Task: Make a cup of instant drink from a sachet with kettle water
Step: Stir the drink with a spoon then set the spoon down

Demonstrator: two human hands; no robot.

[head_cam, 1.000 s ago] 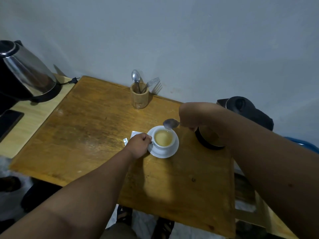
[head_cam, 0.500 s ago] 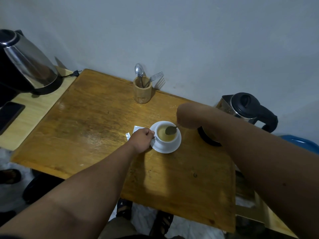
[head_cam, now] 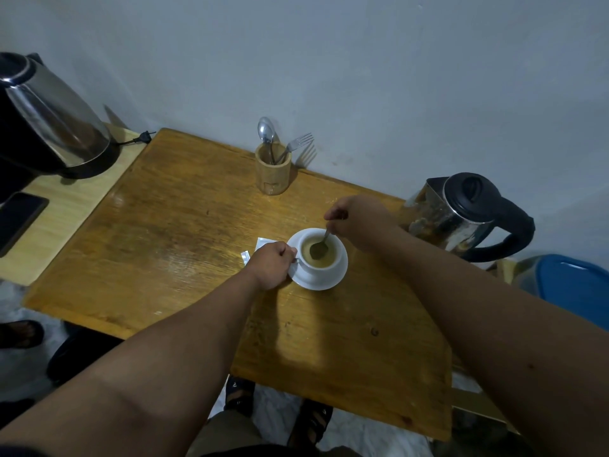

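Note:
A white cup holding a pale yellow-brown drink stands on a white saucer near the middle of the wooden table. My left hand is closed on the cup's handle at its left side. My right hand hovers just behind the cup and pinches a metal spoon, whose bowl dips into the drink. A torn white sachet lies flat on the table, partly hidden behind my left hand. A steel kettle with a black lid and handle stands at the table's right edge.
A bamboo holder with a spoon and a fork stands at the wall. A second steel kettle and a dark phone sit on a lighter side surface at left. A blue container is at right. Feet in sandals show below the table's front edge.
My right hand has brought the spoon down from above the cup's rim into the drink. My left hand has stayed on the cup's handle. The camera has tilted, revealing more of the right kettle.

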